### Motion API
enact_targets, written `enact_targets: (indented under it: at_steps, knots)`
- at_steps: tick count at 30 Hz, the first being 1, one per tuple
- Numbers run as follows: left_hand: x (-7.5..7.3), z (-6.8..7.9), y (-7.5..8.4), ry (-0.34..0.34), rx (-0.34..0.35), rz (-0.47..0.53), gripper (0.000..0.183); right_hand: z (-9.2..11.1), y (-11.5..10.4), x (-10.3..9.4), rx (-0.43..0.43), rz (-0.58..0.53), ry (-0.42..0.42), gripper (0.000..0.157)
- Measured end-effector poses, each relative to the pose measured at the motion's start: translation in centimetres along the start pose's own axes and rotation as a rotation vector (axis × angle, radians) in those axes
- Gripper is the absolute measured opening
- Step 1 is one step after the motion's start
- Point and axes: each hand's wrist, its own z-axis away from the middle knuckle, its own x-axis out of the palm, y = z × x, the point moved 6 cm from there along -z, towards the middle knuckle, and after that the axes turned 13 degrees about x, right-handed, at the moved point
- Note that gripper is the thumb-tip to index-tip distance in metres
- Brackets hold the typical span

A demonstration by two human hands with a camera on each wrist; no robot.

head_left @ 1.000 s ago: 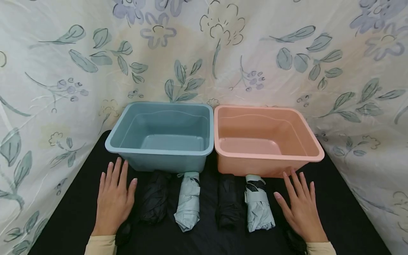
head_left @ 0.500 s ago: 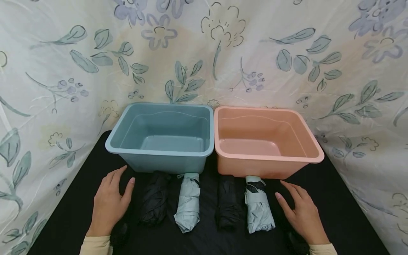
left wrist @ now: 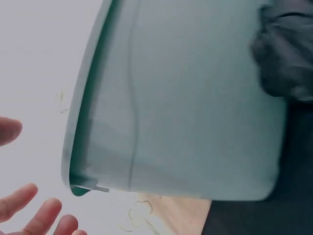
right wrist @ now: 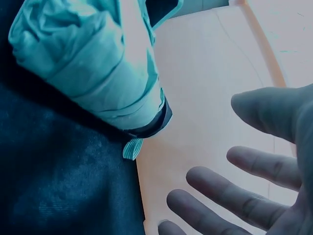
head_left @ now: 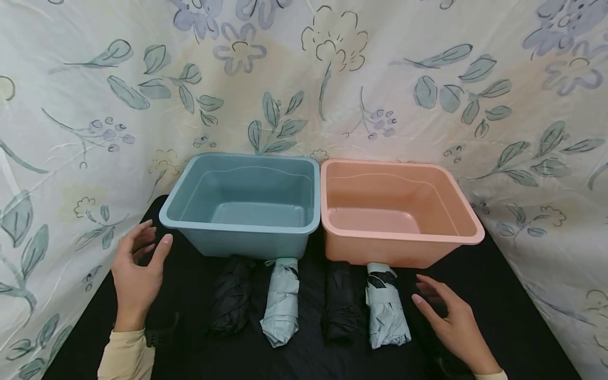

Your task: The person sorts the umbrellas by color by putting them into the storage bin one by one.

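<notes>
My left hand [head_left: 136, 277] is raised off the front left corner of the blue bin [head_left: 239, 229], fingers loosely bent and holding nothing. In the left wrist view its fingertips [left wrist: 41, 215] are apart from the bin's rim. On the other side, my right hand [head_left: 453, 319] hovers beside the right-hand mint folded umbrella [head_left: 387, 316], thumb and fingers spread and nothing between them. Another mint folded umbrella [head_left: 281, 306] and two black ones, a left black umbrella [head_left: 231, 295] and a right black umbrella [head_left: 339, 303], lie in a row before the bins.
A peach bin [head_left: 404, 238] stands against the blue one's right side, both with bare insides. Black cloth [head_left: 309, 359] covers the table. Behind and at both sides hangs a floral curtain [head_left: 399, 79].
Both hands have lifted from lying flat on the cloth, and their fingers have bent. My left hand has moved left, away from the left black umbrella; the right has drawn back slightly.
</notes>
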Motion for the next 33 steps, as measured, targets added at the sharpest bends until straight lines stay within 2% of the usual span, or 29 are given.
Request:
enact_targets:
  at_steps: [3,8,13,18,25,33]
  knots:
    - [0.5,-1.3,-0.3,-0.025,-0.047,0.056,0.059,0.0,0.0,0.0,0.006,-0.007,-0.030,0.046]
    - [2.4,-2.8,-1.1,-0.115,-0.117,0.183,0.074,0.0,-0.2,0.3,-0.015,-0.015,-0.062,0.048]
    - [3.9,-3.5,-1.8,-0.171,-0.153,0.285,0.081,0.1,-0.4,0.5,-0.032,-0.034,-0.097,0.049]
    - [4.7,-3.6,-2.4,-0.200,-0.170,0.331,0.080,0.1,-0.5,0.8,-0.011,-0.063,-0.159,0.051]
    - [5.2,-3.3,-3.0,-0.188,-0.179,0.391,0.080,-0.2,-0.6,1.6,0.047,-0.120,-0.273,0.056]
    - [5.4,-3.0,-3.2,-0.132,-0.203,0.495,0.078,-0.8,-0.9,3.1,0.116,-0.245,-0.479,0.066]
